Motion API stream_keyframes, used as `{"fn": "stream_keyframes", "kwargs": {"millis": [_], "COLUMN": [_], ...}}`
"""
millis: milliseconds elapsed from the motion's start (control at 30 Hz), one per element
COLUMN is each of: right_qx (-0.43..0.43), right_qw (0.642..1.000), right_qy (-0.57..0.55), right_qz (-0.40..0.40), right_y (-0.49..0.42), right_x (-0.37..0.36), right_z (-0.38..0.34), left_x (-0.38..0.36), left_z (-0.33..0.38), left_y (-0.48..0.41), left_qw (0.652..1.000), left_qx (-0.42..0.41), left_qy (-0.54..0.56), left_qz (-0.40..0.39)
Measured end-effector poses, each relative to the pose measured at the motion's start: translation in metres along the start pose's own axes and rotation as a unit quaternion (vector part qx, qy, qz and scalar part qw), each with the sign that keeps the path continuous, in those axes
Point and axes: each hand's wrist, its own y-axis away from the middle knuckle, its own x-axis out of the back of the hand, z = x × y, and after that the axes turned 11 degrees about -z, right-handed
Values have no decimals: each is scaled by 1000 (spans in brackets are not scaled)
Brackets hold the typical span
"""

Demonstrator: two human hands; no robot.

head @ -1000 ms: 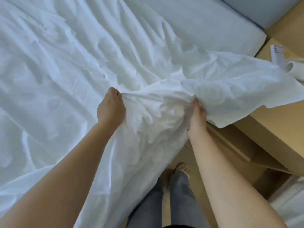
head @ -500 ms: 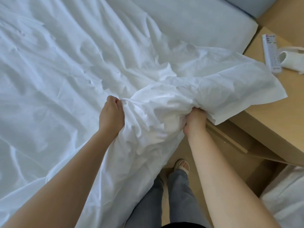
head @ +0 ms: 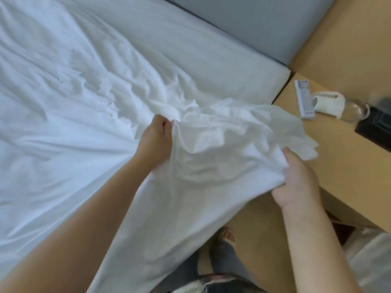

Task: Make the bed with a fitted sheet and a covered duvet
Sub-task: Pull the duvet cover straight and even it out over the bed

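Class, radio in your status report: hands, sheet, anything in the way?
Left hand grips white sheet. Right hand grips its bunched edge. Mattress corner bare. Nightstand close on right.

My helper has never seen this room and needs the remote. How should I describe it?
Start at the corner of the mattress; right beside it stands a wooden bedside table. At the table's edge nearest the mattress lies the remote, a flat, slim white bar with rows of buttons, unlike the round white cup tipped over beside it.
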Motion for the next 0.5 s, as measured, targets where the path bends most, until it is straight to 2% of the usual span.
{"fn": "stream_keyframes", "kwargs": {"millis": [67, 167, 267, 367, 433, 500], "right_qx": [-58, -121, -143, -150, -145, -143], "right_qw": [997, 983, 975, 974, 975, 976], "right_qy": [-40, -105, -128, -121, -120, -116], "right_qz": [-37, -90, -110, -117, -118, -118], "right_y": [-7, -24, -42, -52, -58, -60], "right_x": [-2, -13, -8, -8, -14, -24], "right_z": [7, 26, 45, 52, 54, 52], "left_x": [-25, -47, -40, -7, 17, 25], "left_z": [-3, -9, -10, -7, -3, 3], "left_y": [10, 14, 8, 0, 0, 2], "left_qw": [998, 996, 997, 998, 1000, 985], "left_qx": [39, 73, 41, 12, 0, -2], "left_qy": [-43, -39, -50, 9, 11, -120], "left_qz": [-38, -13, 47, 68, 5, -126]}}
